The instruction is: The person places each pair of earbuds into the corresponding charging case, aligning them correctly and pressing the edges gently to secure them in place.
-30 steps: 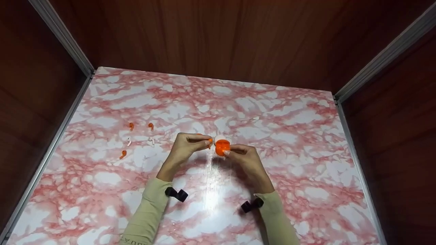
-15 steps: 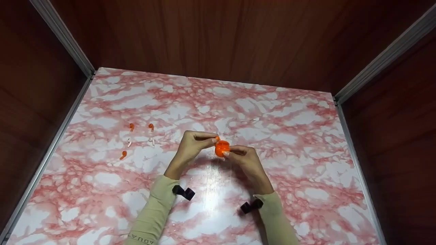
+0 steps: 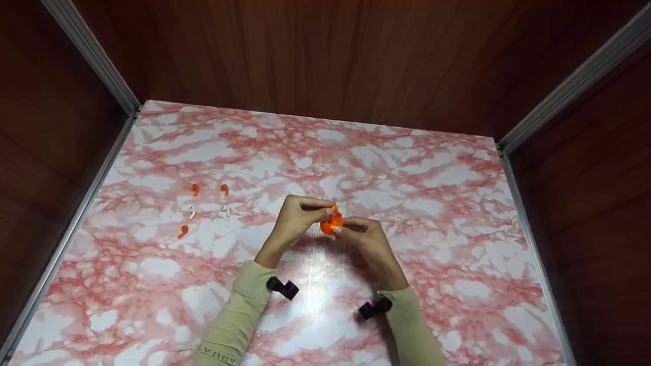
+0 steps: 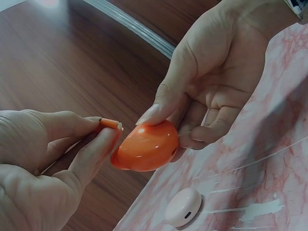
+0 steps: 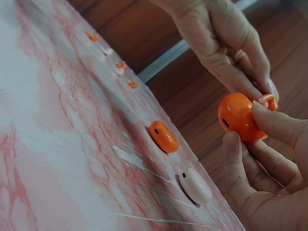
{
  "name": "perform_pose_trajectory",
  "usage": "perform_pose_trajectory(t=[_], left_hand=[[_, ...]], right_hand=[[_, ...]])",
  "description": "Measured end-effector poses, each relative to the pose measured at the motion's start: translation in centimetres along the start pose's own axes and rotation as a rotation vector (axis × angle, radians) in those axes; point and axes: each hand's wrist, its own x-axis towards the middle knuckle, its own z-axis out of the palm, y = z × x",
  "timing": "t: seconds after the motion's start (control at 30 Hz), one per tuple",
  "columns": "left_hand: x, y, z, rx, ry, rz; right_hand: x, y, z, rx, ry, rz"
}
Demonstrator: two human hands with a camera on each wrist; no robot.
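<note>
Between the two hands, near the middle of the table's width, a shiny orange case (image 5: 239,115) is held up off the table (image 3: 432,203). Take it as the middle of a clock, with twelve pointing away from the person. The right hand (image 3: 368,236), just past three o'clock, holds it by the side with thumb and fingers, maybe to keep it steady and leave the other side free. I cannot tell how wide the lid is.

Up at twelve, just beside the case, is an orange earbud (image 4: 110,123). The left hand (image 3: 300,218), at nine o'clock, pinches it between fingertips, likely because it is so small. I cannot tell if bud and case touch.

Lower down, a white case (image 5: 195,186) sits on the table, with a second orange case (image 5: 163,136) near it, at eleven o'clock from it in the right wrist view. They look set close by for easy reach.

Well away, around nine to ten o'clock, lie three orange buds (image 3: 183,232) and two white buds (image 3: 191,212), spread apart, perhaps so each is easy to pick up. Far off at twelve stands a brown wall (image 3: 305,51)
</note>
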Motion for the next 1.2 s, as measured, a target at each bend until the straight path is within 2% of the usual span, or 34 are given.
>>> perform_pose_trajectory(t=[0.17,0.37,0.53,0.7,0.97,1.2], left_hand=[[0.1,-0.2,0.3,0.024,0.004,0.02],[-0.1,-0.2,0.6,0.028,0.019,0.025],[-0.4,-0.3,0.9,0.119,0.043,0.049],[-0.5,-0.3,1.2,0.221,0.076,0.113],[-0.6,-0.6,1.5,0.27,0.125,0.144],[-0.8,-0.9,1.6,0.306,0.114,0.193]], right_hand=[[-0.1,0.0,0.1,0.003,-0.007,-0.01],[-0.1,0.0,0.2,0.059,-0.02,-0.017],[-0.1,0.1,0.3,0.065,-0.005,-0.023],[-0.1,0.2,0.3,0.058,0.017,-0.016],[-0.1,0.3,0.2,0.035,0.028,-0.006],[-0.1,0.5,0.2,0.044,0.021,-0.012]])
